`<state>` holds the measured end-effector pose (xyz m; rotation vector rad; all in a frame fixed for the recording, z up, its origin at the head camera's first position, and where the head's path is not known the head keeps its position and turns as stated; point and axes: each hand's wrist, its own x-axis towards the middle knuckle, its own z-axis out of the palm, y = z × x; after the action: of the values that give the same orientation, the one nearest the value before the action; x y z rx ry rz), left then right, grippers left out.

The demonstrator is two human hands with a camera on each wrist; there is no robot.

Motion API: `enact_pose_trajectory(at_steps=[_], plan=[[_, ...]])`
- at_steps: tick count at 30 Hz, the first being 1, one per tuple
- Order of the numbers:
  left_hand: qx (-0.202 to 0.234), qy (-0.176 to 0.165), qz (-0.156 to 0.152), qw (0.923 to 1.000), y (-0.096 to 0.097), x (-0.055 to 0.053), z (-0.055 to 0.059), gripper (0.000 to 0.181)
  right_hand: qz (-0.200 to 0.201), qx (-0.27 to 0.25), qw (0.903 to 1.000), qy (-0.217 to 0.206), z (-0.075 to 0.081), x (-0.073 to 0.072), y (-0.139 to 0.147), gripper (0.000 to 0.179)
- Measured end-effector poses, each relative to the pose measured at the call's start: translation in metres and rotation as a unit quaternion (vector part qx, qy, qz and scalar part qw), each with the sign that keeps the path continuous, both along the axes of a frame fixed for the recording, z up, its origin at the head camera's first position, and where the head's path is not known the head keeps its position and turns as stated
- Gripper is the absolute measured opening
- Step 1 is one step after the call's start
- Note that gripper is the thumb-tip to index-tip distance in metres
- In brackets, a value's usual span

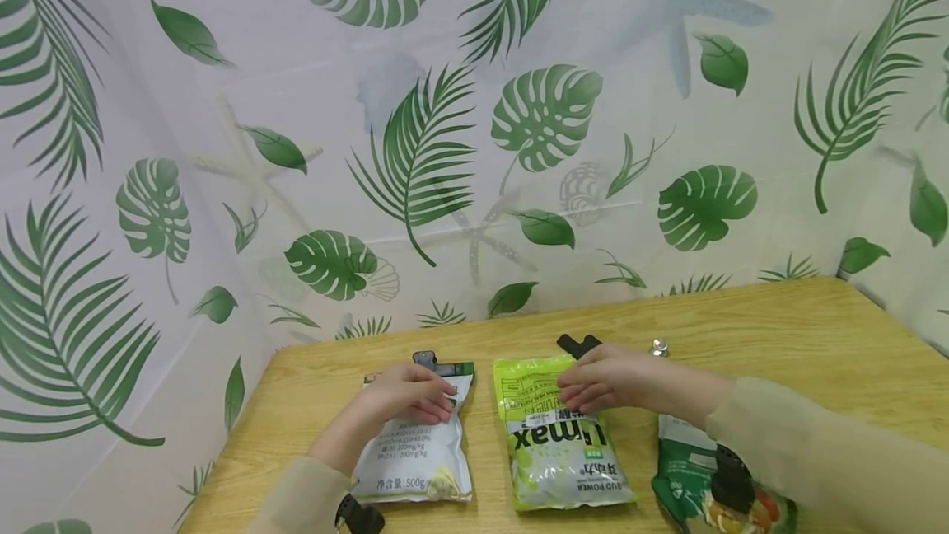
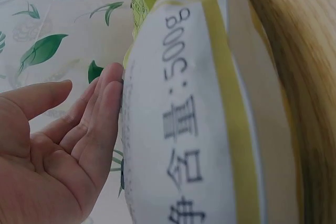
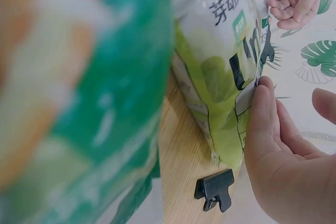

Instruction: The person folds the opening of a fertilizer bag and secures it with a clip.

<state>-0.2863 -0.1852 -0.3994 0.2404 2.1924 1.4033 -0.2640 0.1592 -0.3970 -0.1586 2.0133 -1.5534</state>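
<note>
A white bag (image 1: 408, 456) printed with 500g lies on the table at left, a black clip (image 1: 426, 359) at its far edge. My left hand (image 1: 411, 392) is over its far part; in the left wrist view the fingers of that hand (image 2: 68, 145) look loosely straight, near the bag's face. In the middle lies a lime-green and white Umax bag (image 1: 549, 468). My right hand (image 1: 611, 379) rests its extended fingertips against that bag, as the right wrist view shows (image 3: 283, 156). Another black clip (image 3: 215, 190) lies on the table beyond the Umax bag. Neither hand grips anything.
A dark green bag (image 1: 676, 468) lies at the right, partly hidden under my right forearm. Behind the right wrist stands a small shiny object (image 1: 659, 346), its kind unclear. A leaf-patterned cloth (image 1: 460, 188) backs the wooden table (image 1: 801, 344).
</note>
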Motion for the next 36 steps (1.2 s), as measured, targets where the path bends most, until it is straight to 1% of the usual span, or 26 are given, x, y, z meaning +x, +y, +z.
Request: enact_pose_trajectory(at_steps=[3, 12, 19, 21, 28, 32, 36], plan=[[0.001, -0.001, -0.005, 1.0, 0.005, 0.002, 0.001, 0.034, -0.007, 0.006, 1.0, 0.003, -0.001, 0.002, 0.003, 0.039], [0.0, -0.004, -0.022, 0.9997, 0.015, 0.005, -0.002, 0.035, -0.024, 0.014, 0.9996, -0.006, 0.001, 0.004, 0.011, 0.04], [0.005, -0.016, -0.039, 0.9991, 0.022, 0.004, -0.005, 0.033, -0.036, 0.015, 0.9992, -0.008, 0.001, 0.005, 0.015, 0.035], [0.004, -0.019, -0.04, 0.999, 0.024, 0.004, -0.005, 0.033, -0.042, 0.017, 0.9989, -0.01, 0.001, 0.006, 0.016, 0.034], [-0.015, -0.01, -0.035, 0.9992, 0.032, 0.006, -0.004, 0.032, -0.067, 0.024, 0.9971, -0.025, -0.001, 0.009, 0.021, 0.029], [-0.018, -0.013, -0.047, 0.9986, 0.038, 0.008, -0.005, 0.033, -0.072, 0.024, 0.9967, -0.031, -0.002, 0.012, 0.025, 0.03], [-0.015, -0.024, -0.062, 0.9976, 0.043, 0.01, -0.005, 0.034, -0.072, 0.039, 0.9961, -0.033, -0.004, 0.014, 0.028, 0.028]])
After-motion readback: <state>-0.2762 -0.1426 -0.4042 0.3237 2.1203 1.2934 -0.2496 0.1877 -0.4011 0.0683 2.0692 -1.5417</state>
